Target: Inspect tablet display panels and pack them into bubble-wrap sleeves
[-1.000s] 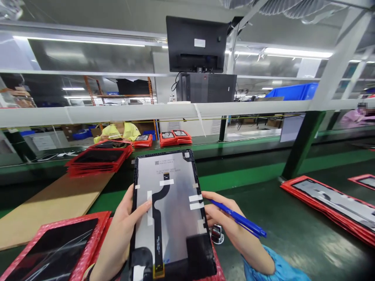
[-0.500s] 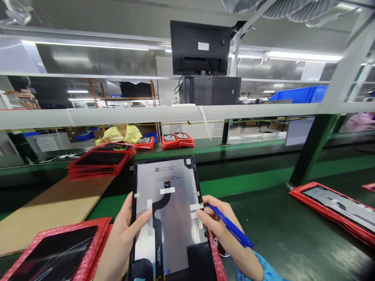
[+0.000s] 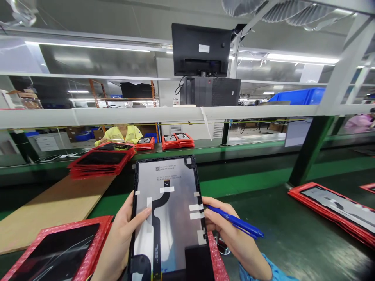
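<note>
Head-worn camera view down onto a green surface on a factory line. The panel, a thin rectangular screen part seen from its silvery back with a black ribbon cable running down it, is held up above the near edge of the surface, between the 2 hands. Its long axis runs straight away from the person, with the top end tilted up and away and the bottom end cut off by the picture's lower border.

The left hand clamps the panel's left edge, thumb pressed flat across the back face, fingers hidden behind. The right hand sits at the panel's right edge, closed around a blue pen in a writing grip. The pen's tip points left, just beside 2 white tape strips; whether it touches cannot be told. Both hands are equally near the panel, wrists rising from below, the right one in a blue sleeve.

A red padded bag lies at the near left corner. A stack of red bags sits toward the far left edge, at the far end of a wooden board.
</note>
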The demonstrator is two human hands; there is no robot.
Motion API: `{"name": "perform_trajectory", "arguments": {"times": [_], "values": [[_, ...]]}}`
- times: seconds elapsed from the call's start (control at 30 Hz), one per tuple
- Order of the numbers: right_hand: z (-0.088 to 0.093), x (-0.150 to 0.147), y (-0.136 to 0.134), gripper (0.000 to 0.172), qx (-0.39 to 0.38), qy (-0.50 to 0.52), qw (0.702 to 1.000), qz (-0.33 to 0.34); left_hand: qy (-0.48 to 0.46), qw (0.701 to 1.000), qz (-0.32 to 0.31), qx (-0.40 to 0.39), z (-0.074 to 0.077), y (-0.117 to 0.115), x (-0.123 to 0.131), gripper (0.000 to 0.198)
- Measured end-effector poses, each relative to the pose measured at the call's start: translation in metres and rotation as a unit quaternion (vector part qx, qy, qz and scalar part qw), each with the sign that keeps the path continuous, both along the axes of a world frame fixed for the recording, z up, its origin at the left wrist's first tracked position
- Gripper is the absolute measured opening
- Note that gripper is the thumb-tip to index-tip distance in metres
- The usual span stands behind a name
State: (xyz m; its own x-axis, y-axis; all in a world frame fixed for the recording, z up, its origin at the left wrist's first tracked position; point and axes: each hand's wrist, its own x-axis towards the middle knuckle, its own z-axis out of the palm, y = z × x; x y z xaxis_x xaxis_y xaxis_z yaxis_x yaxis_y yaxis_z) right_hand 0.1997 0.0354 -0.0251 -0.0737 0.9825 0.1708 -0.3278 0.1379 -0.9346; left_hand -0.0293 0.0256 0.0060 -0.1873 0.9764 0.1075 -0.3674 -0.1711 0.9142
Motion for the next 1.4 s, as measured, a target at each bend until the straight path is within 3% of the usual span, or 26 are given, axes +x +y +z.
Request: {"name": "perform_trajectory", "arguments": {"times": [0.23, 0.47, 0.67, 0.73, 0.8, 0.9, 0.97, 1.03, 1.1, 1.17, 1.3, 1.33, 1.4], "values": [[0.017, 0.006, -0.001, 0.031, 0.085, -0.031, 0.993, 0.075, 0.061, 0.998, 0.013, 0.008, -0.003, -0.003, -0.006, 0.056], [0.024, 0.006, -0.007, 0.027, 0.108, -0.022, 0.993, 0.049, 0.081, 0.997, -0.004, 0.013, -0.006, -0.005, -0.007, 0.059], [0.025, 0.006, -0.013, 0.026, 0.113, -0.062, 0.992, -0.012, 0.176, 0.983, 0.025, 0.039, -0.012, -0.003, -0.012, 0.033], [0.026, 0.004, -0.015, 0.029, 0.1, -0.029, 0.994, -0.012, 0.25, 0.964, 0.064, 0.07, -0.012, -0.004, -0.011, 0.024], [0.025, 0.001, -0.016, 0.036, 0.075, 0.046, 0.995, 0.035, 0.322, 0.935, 0.104, 0.105, -0.012, -0.007, -0.008, 0.021], [0.023, -0.004, -0.016, 0.049, 0.01, 0.169, 0.965, 0.2, 0.402, 0.893, 0.112, 0.171, -0.015, -0.008, -0.001, 0.017], [0.02, -0.005, -0.013, 0.055, -0.035, 0.225, 0.933, 0.278, 0.451, 0.849, 0.078, 0.263, -0.018, -0.005, 0.003, 0.039], [0.016, -0.005, -0.01, 0.054, -0.068, 0.255, 0.921, 0.288, 0.503, 0.782, 0.035, 0.366, -0.021, -0.001, 0.005, 0.059], [0.012, -0.003, -0.008, 0.043, -0.091, 0.261, 0.927, 0.253, 0.547, 0.718, 0.016, 0.43, -0.023, 0.004, 0.004, 0.068], [0.008, -0.002, -0.008, 0.032, -0.105, 0.248, 0.94, 0.211, 0.569, 0.685, 0.018, 0.454, -0.022, 0.007, 0.001, 0.07], [0.005, -0.006, -0.012, 0.031, -0.084, 0.223, 0.955, 0.175, 0.57, 0.67, 0.005, 0.475, -0.016, -0.001, 0.005, 0.074], [0.004, -0.008, -0.013, 0.033, -0.072, 0.221, 0.957, 0.175, 0.551, 0.683, -0.003, 0.48, -0.015, -0.007, 0.01, 0.073], [0.004, -0.012, -0.015, 0.04, -0.05, 0.211, 0.961, 0.174, 0.478, 0.74, -0.012, 0.473, -0.015, -0.024, 0.024, 0.063]]}}
